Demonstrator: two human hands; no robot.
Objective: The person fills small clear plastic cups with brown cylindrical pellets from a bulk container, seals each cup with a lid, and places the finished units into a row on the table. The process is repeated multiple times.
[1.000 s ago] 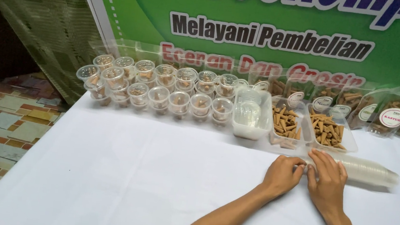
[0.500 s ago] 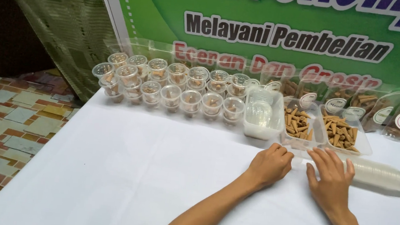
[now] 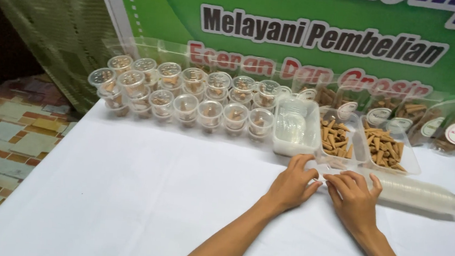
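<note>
**Peeling a cup off the end of the sleeve**

So you're working at the open end of that long sleeve of stacked clear cups [image 3: 419,193], which is lying on its side near the right edge of the white table [image 3: 122,201], just in front of the two trays of brown rolled snacks [image 3: 383,148]. Your left hand [image 3: 291,184] is sitting palm down with the fingers curled in and the tips pressing at the mouth of the stack. Your right hand [image 3: 354,198] is resting on top of the stack's end, fingers bent and close together, looking like they're pinching the rim of the outermost cup. I can't tell for sure whether a single cup is actually caught between your fingertips, since the plastic is clear and thin there.

My read: you're in the middle of separating one cup from the rest. The next bit probably needs one hand steadying the stack while the other teases just one rim loose, since these tend to stick in pairs.

Along the back edge you've got rows of small lidded cups [image 3: 186,94] already holding snacks, a clear tub of lids [image 3: 295,129] beside them, and sealed snack bags [image 3: 446,131] leaning toward the far right corner under the green banner [image 3: 324,21].
</note>
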